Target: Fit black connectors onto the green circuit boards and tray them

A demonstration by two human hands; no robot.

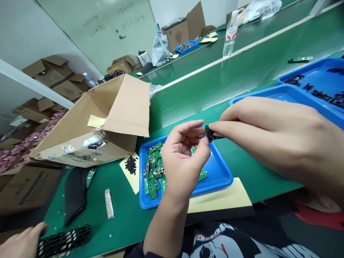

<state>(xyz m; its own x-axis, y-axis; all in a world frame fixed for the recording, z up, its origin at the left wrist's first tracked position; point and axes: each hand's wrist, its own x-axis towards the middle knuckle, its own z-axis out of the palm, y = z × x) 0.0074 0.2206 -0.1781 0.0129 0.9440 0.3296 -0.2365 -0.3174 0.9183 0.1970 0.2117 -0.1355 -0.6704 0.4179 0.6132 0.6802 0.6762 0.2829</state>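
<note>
Both hands around probably a circuit board

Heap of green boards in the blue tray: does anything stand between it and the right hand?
Yes, the left hand. In this view it hangs over the middle of the tray, between the heap and the right hand.

Tabletop: solid green. Tray: plain bright blue. Circuit boards: green, speckled with red, white and silver. Small part: black with green. Large box: brown, black marks on one side. Paper sheet: pale yellow. Shirt: black, with a white print touched with red. Bottle label: white with red. Shoulder bag: pale blue-grey.
</note>
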